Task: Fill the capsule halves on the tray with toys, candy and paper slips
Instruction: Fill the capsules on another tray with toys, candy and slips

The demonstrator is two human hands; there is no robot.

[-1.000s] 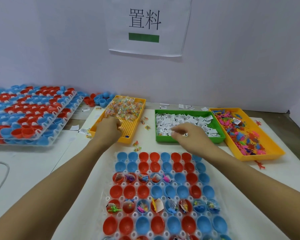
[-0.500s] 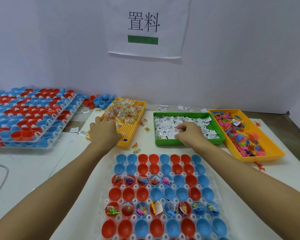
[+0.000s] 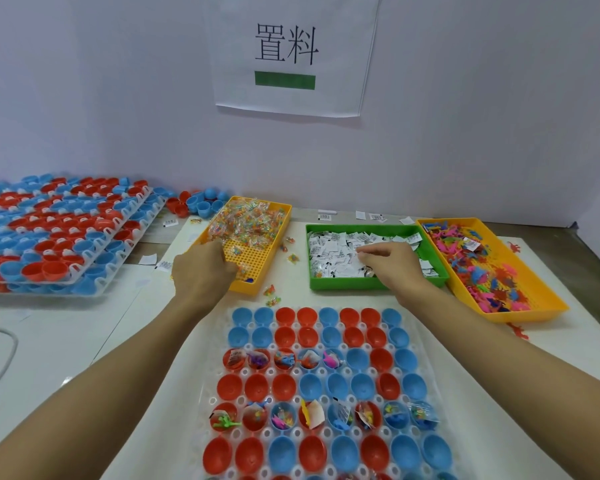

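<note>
Left hand (image 3: 201, 271) curled over candy packets in the yellow candy bin (image 3: 250, 237); grip hidden, cannot tell. Right hand (image 3: 392, 265) pinching paper slips (image 3: 336, 251) in the green bin (image 3: 343, 289). Capsule tray (image 3: 319, 393) near on the counter (image 3: 49, 341), two rows partly filled. Wall sign (image 3: 288, 53) reading "置料" above a green bar.

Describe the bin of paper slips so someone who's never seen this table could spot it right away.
Find the white capsule tray at the table's near edge. Beyond its far end stand three bins in a row; the paper-slip bin is the middle one. It is the only green bin, between two yellow ones, and the right hand rests in it.
</note>
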